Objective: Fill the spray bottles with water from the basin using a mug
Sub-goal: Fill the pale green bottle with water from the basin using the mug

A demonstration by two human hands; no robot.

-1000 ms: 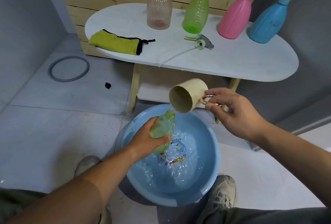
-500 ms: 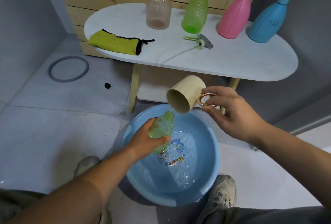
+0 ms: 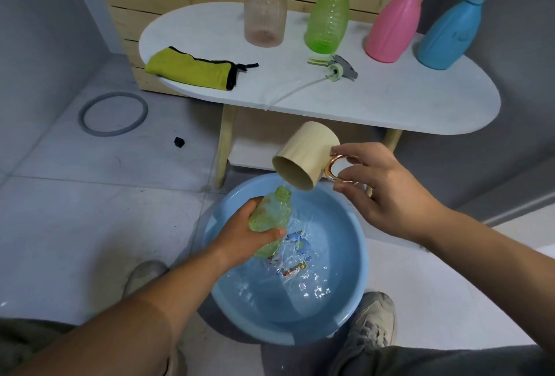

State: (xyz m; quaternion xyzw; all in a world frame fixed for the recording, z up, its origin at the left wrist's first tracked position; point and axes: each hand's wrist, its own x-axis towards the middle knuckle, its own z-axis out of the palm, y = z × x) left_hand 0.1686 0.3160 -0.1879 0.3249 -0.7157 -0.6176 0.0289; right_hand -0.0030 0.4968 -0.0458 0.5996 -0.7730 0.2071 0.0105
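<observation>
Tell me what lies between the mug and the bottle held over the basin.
A thin stream of water runs from the tilted mug into the mouth of the bottle; nothing else lies there. The head view shows it.

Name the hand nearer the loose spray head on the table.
Right. The right hand, holding the mug, is below the spray head; the left hand grips the bottle lower.

bare forearms, no sleeves; dark grey trousers (image 3: 450,360); worn beige lace-up shoes (image 3: 371,320).
</observation>
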